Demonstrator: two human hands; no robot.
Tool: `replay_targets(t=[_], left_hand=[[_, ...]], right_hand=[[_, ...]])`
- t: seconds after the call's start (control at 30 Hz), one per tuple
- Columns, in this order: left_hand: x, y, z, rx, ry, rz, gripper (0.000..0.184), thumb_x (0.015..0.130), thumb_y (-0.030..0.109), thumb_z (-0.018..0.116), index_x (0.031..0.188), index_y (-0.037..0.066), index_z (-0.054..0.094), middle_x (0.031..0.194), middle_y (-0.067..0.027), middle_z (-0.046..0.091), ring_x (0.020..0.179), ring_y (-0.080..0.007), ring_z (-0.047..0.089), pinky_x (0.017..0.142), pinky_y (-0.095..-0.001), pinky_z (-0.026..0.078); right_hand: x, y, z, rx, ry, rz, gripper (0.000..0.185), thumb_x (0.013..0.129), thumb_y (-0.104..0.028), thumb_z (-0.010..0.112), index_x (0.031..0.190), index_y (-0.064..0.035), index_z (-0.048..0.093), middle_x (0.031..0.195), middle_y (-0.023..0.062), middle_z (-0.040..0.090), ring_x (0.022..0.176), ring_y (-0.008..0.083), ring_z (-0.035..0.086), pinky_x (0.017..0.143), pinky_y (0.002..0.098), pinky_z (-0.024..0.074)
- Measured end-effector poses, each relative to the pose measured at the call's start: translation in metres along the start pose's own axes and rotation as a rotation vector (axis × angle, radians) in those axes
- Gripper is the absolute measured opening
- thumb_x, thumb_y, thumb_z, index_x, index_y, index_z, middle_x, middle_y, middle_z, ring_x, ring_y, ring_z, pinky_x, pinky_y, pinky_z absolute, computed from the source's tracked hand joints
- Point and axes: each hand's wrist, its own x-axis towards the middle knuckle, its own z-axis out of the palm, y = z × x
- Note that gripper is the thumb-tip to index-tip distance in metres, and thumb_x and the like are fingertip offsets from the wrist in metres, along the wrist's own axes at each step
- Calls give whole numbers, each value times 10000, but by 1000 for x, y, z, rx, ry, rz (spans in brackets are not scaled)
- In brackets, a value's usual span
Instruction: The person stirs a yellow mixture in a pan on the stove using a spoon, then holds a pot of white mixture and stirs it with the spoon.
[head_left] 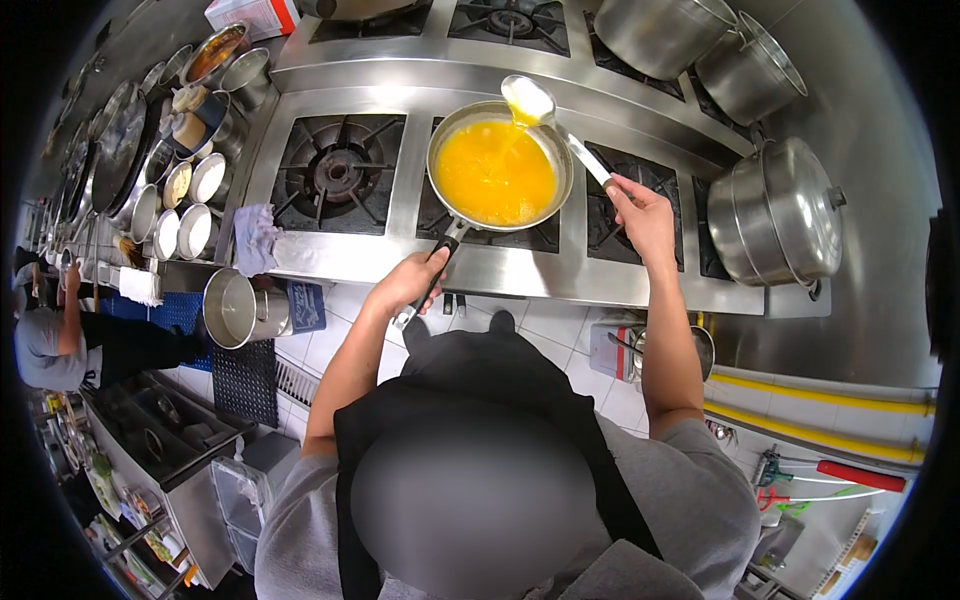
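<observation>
A frying pan (567, 187) filled with yellow-orange liquid (490, 170), which looks like beaten egg, rests over a burner in the middle of the stove. My left hand (407, 284) is wrapped round the pan's dark handle near the stove's front edge. With my right hand (642, 214) I grip the light handle of a ladle (530, 97). The ladle's bowl is tilted above the far rim of the pan, and a yellow stream runs from it into the liquid. Whether a flame burns beneath the pan is hidden.
An uncovered burner (340, 172) lies left of the pan, with a folded cloth (257, 238) by its front edge. A large lidded pot (775, 210) stands at the right. Several white containers (195, 230) line the left counter. Another person (110, 345) is at far left.
</observation>
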Motion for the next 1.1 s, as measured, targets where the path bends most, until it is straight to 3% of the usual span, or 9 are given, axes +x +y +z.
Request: replay_targets(t=[0.2,0.3,0.5,0.57,0.6,0.8,0.93,1.0,1.1], left_hand=[[2,-2,-1,-6,-6,-1,523,1121,516,469,993,16,551,649,-24,528,448,-138,486,404,-313,437],[1,0,0,-1,-4,-7,519,1120,516,471,986,22,551,650,-24,529,448,-136,487,404,-311,441],[0,1,0,-2,4,-16,514,1117,520,477,971,33,558,652,-20,531,450,-133,491,400,-305,437],[1,1,2,5,-1,-28,514,1116,521,478,968,36,560,652,-19,530,450,-133,491,400,-304,435],[2,-1,1,-4,-4,-13,515,1116,522,478,967,36,561,652,-18,531,449,-132,490,399,-305,435],[-1,2,1,-2,12,-1,519,1117,522,473,963,35,563,649,-19,530,443,-130,486,395,-304,435],[0,0,1,-12,12,-9,519,1119,517,470,958,32,560,641,-20,524,441,-131,484,393,-306,434],[0,0,0,-9,3,-6,520,1117,524,470,949,39,553,655,-18,521,453,-135,489,405,-312,432],[0,-1,0,-2,-9,4,520,1114,531,470,930,50,542,667,-16,518,461,-138,493,415,-318,431]], right_hand=[[-7,18,12,-550,208,-278,328,990,-385,697,1290,-275,773,987,188,788,799,379,754,733,460,598],[-16,23,24,-827,146,-260,354,1002,-393,664,1318,-259,749,1006,227,774,856,408,754,776,498,606],[-31,54,52,-529,-15,-39,369,996,-324,648,1334,-212,745,1049,259,768,978,455,746,874,549,583],[-17,74,69,-148,-158,29,424,968,-302,745,1345,-108,736,940,108,794,635,187,702,609,339,545],[-19,72,73,72,-219,175,414,950,-277,787,1308,-70,756,804,20,724,550,73,571,518,272,445],[-38,39,73,228,-232,277,339,968,-297,775,1256,-120,794,656,-38,604,480,44,459,447,261,333],[-37,41,67,131,-189,145,370,960,-317,785,1270,-115,788,682,-24,641,525,45,505,489,266,396],[-40,39,62,-103,-91,9,371,951,-328,763,1254,-115,786,918,123,802,748,246,757,716,367,568],[-61,6,47,-251,-82,-52,352,959,-351,742,1251,-158,784,1007,188,789,919,381,764,804,439,583]])
